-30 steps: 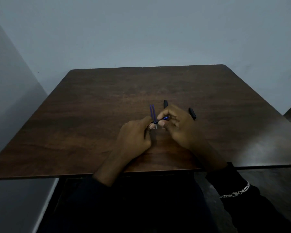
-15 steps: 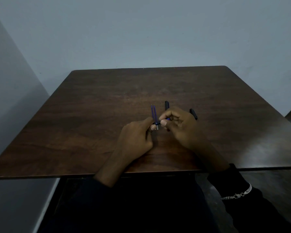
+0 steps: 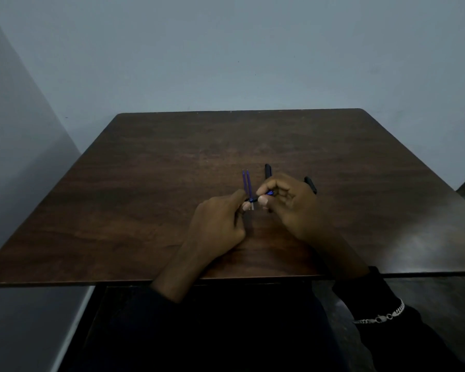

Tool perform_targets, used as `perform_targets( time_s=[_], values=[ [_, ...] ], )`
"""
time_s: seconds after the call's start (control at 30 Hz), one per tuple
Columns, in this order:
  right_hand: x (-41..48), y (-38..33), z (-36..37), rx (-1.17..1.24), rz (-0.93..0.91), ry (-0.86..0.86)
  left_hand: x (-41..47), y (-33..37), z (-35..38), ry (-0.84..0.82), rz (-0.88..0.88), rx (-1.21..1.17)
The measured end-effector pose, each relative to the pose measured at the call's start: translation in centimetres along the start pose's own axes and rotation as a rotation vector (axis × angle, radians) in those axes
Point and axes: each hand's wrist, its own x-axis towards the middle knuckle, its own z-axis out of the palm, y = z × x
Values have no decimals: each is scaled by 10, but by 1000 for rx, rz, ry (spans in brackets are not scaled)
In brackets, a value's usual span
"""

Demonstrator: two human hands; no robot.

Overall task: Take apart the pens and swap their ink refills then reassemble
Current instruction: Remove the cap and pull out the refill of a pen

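Blue pen part [image 3: 263, 196] pinched between left hand [image 3: 218, 224] and right hand [image 3: 290, 202] at worktop [image 3: 145, 210] centre, two refills [image 3: 247, 183] laid just beyond, black barrels [image 3: 268, 171] behind right hand, bare surface all round.

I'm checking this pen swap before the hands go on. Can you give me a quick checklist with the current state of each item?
1. Both refills out: ok, two purple refills lie side by side on the table.
2. Pen part pinched between left hand and right hand: ok, blue piece.
3. Black pieces in reach: ok, one beyond the right hand, another at its right.
4. Which part is held: cannot tell.
5. Parts away from table edge: ok.
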Motion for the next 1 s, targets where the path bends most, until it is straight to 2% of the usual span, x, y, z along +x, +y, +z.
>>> perform_targets(
  time_s=[0.13, 0.3, 0.37, 0.5, 0.6, 0.67, 0.73, 0.8, 0.9, 1.0],
  values=[
    [-1, -5, -1, 58, -27, -36, 1, 0, 1, 2, -15, 0],
    [0, -12, 1, 5, 125, 123, 0, 1, 0, 13, -11, 2],
    [0, -11, 1, -29, 100, 93, 0, 1, 1, 15, -4, 2],
    [0, -7, 0, 74, 94, 1, 1, 1, 0, 15, -3, -9],
    [-2, -7, -3, 44, 4, -51, 0, 1, 0, 6, -12, -5],
    [-3, -7, -3, 87, 6, -39, 0, 2, -1, 12, -12, 0],
    [-2, -10, -1, 130, 94, 25, 0, 2, -2, 18, -8, -4],
    [0, -11, 0, 72, 155, 81, 0, 4, -3, 18, -4, -15],
    [1, -7, 0, -42, 118, 71, 0, 5, -4, 15, -3, -29],
    [0, -3, 0, 69, 68, 9, -1, 5, -4, 3, -13, -14]
  ],
)
